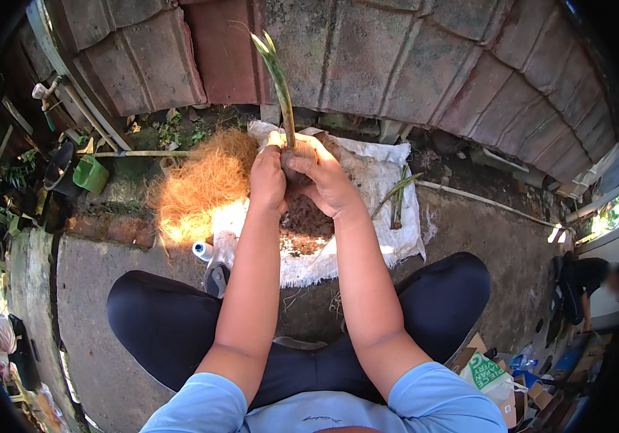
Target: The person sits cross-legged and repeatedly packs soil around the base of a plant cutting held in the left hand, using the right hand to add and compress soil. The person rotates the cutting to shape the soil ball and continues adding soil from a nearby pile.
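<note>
Both my hands are raised over a white woven sack [363, 249] spread on the ground. My left hand [270, 176] and my right hand [323, 176] are cupped around the dark, soil-like base of a plant cutting [282, 94] with a long green stem cut at the top. A pile of dark soil [306, 219] lies on the sack beneath my hands. Several green cuttings [397, 200] rest at the right of the sack. To the left is a heap of orange-brown fibre [212, 178], and near it a white spool or tube [202, 250] lies by the sack's edge.
Roof tiles [363, 59] overhang the far side. A green container [90, 174] and a black bucket [60, 168] stand at the left, below a tap [44, 91]. A thin pipe [482, 200] runs along the ground. Another person [585, 287] bends at the far right, above cardboard and bags [488, 373].
</note>
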Tool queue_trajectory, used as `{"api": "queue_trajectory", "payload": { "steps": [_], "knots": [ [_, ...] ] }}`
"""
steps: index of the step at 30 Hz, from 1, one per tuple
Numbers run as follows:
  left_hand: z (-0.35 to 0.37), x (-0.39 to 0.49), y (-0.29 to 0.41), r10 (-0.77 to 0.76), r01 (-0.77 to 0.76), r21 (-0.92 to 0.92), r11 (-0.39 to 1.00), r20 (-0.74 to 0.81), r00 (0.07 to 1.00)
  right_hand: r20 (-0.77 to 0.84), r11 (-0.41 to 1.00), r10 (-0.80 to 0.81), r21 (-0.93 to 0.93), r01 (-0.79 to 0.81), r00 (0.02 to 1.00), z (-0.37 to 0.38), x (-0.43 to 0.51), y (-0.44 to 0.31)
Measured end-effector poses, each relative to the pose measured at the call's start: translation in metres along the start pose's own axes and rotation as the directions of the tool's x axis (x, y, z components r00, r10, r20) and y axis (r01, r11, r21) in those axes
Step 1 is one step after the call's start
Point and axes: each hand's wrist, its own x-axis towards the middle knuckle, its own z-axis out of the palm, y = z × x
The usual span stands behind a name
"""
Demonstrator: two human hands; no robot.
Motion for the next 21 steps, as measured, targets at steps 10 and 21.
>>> {"api": "queue_trajectory", "payload": {
  "steps": [10,21],
  "knots": [
    [0.012,0.002,0.013,0.010,-0.009,0.015,1.000,-0.062,0.998,-0.047,0.951,-0.274,-0.160,0.264,0.960,0.003,0.016,0.017],
    [0.008,-0.006,0.031,-0.030,0.031,-0.002,1.000,0.245,0.969,-0.069,0.992,-0.107,0.063,0.111,0.992,0.009,0.007,0.002]
  ]
}}
